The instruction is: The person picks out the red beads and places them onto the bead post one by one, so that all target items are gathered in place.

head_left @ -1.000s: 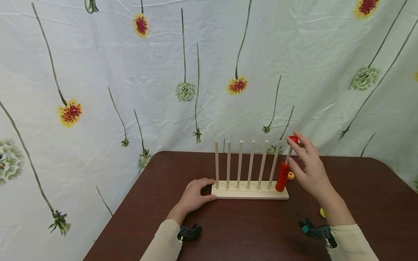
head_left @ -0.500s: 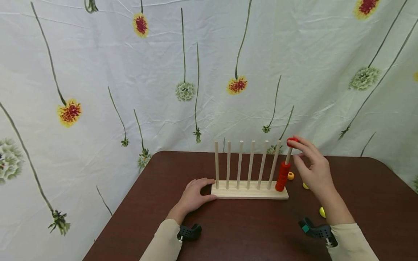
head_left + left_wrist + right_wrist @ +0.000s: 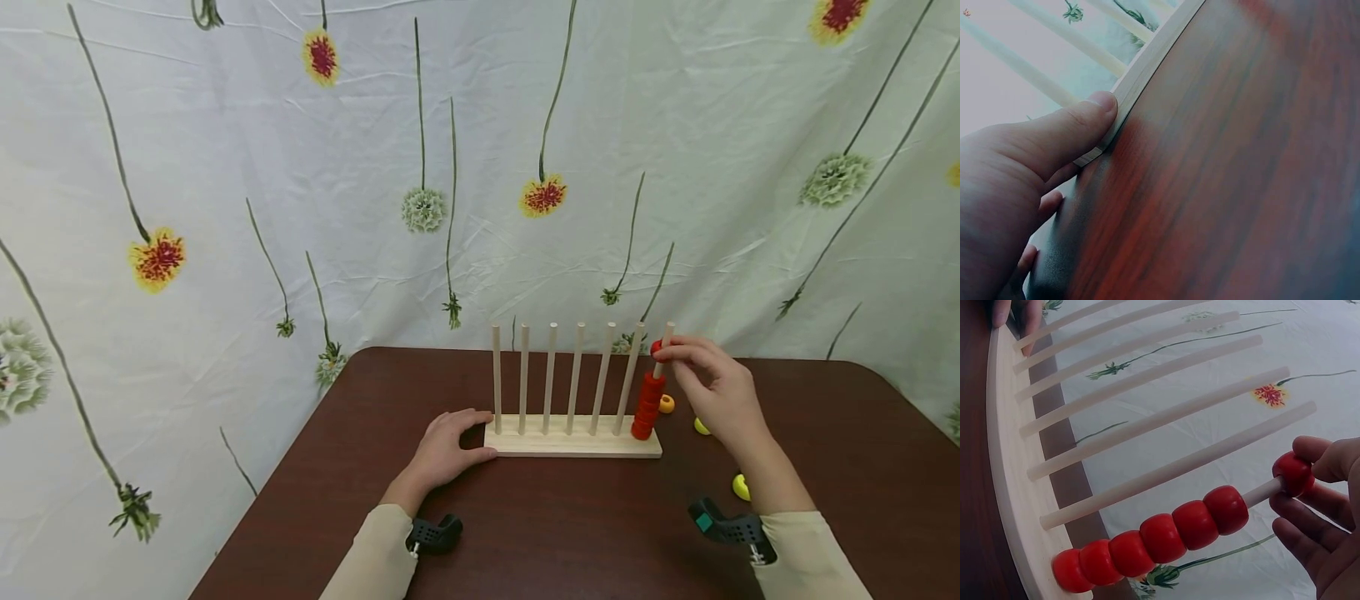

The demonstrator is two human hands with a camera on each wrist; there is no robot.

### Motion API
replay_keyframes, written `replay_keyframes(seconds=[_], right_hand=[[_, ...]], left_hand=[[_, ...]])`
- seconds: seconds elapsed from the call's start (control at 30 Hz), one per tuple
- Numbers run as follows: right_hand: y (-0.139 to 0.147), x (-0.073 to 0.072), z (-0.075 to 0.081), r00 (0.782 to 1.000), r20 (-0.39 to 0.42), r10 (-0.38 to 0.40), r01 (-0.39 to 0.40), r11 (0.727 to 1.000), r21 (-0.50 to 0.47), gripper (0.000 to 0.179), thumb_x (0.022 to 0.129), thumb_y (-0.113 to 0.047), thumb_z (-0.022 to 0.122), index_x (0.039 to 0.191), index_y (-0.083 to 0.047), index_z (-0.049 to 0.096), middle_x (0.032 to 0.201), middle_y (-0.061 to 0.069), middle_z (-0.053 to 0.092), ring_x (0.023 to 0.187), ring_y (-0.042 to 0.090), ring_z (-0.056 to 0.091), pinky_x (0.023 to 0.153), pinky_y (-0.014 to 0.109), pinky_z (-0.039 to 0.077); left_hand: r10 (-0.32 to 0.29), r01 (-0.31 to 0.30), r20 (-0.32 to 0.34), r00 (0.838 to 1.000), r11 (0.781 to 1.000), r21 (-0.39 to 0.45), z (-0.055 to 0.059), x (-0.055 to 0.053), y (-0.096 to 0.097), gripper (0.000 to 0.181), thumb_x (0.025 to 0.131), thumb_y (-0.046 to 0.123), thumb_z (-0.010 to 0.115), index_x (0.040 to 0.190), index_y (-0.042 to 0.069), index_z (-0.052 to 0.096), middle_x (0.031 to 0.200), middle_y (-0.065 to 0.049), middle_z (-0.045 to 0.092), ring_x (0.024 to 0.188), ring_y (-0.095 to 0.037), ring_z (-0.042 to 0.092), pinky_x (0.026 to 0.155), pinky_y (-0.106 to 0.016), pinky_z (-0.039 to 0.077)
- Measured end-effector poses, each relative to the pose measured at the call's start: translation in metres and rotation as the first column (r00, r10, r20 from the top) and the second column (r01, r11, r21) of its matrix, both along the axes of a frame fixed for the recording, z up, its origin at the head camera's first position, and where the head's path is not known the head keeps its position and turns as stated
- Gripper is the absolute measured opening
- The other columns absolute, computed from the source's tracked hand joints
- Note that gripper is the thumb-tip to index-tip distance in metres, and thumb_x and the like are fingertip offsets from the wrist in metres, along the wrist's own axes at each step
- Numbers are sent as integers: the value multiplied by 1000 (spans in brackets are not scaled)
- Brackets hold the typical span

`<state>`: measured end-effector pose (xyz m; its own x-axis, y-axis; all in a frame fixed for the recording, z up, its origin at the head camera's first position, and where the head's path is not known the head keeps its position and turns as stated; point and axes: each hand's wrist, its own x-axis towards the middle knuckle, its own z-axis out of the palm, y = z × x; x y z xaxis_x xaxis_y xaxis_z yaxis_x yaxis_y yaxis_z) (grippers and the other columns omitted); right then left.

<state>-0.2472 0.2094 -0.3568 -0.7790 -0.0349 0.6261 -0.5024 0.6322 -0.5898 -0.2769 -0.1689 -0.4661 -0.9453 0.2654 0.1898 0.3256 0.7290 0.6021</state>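
A pale wooden bead stand (image 3: 570,446) with a row of upright pegs stands on the table. My left hand (image 3: 444,454) grips its left end, thumb on the front edge and fingers at the back; in the left wrist view the thumb (image 3: 1088,119) presses the base's edge. Several red beads (image 3: 648,405) are stacked on the rightmost peg. Higher on that peg, my right hand (image 3: 716,392) pinches another red bead (image 3: 1293,473), with a stretch of bare peg (image 3: 1263,492) between it and the stack. The other pegs carry no beads.
Behind the stand's right end lies an orange bead (image 3: 666,404). Two yellow beads, one farther back (image 3: 701,427) and one nearer (image 3: 741,487), lie by my right forearm. A flower-print cloth (image 3: 360,167) hangs behind the dark brown table (image 3: 585,533).
My right hand has brought the red bead down from the peg's top, and the peg's tip now shows above it. The left hand has stayed on the stand's end.
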Motion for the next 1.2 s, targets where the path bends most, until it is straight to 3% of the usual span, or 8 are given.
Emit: replay_keyframes(seconds=[0.13, 0.2, 0.47, 0.83, 1.2], right_hand=[[0, 0, -1, 999, 36, -15, 15, 1000, 20, 21, 102, -10, 55, 103, -13, 75, 130, 9, 65, 123, 24, 55, 84, -3, 37], [0, 0, -1, 999, 48, -21, 20, 999, 29, 22, 102, -9, 54, 103, -13, 76, 129, 10, 66, 122, 29, 56, 83, -3, 37], [3, -3, -4, 996, 89, -23, 17, 997, 70, 25, 99, -5, 54, 100, -15, 77, 125, 10, 69, 114, 30, 62, 78, -2, 39], [5, -7, -8, 992, 117, -38, 26, 994, 104, 26, 96, 0, 55, 98, -14, 78, 123, 13, 70, 103, 32, 66, 62, 18, 43], [8, -7, -7, 991, 130, -23, 9, 994, 109, 23, 97, -3, 58, 96, -15, 78, 121, 12, 72, 109, 33, 66, 75, 9, 45]], left_hand=[[-6, 6, -1, 1000, 1000, 1, 1, 1, 0, 56, 85, 40, 79, 135, 21, 64, 141, -4, 61, 141, -30, 47, 120, -57, 27], [-10, 10, 0, 1000, 1000, 4, 1, 1, -1, 55, 85, 40, 79, 135, 21, 64, 141, -4, 61, 141, -30, 47, 121, -57, 26], [-8, 8, -4, 1000, 1000, 1, 0, 1, 0, 55, 85, 39, 79, 134, 21, 65, 141, -4, 61, 141, -30, 47, 120, -56, 28], [-12, 12, 1, 1000, 1000, 4, 1, 1, 0, 55, 85, 40, 79, 135, 21, 64, 142, -3, 61, 142, -29, 46, 121, -57, 26], [-4, 4, -1, 1000, 1000, -5, 1, 0, 0, 56, 85, 40, 79, 135, 21, 64, 142, -4, 61, 141, -30, 46, 120, -57, 27]])
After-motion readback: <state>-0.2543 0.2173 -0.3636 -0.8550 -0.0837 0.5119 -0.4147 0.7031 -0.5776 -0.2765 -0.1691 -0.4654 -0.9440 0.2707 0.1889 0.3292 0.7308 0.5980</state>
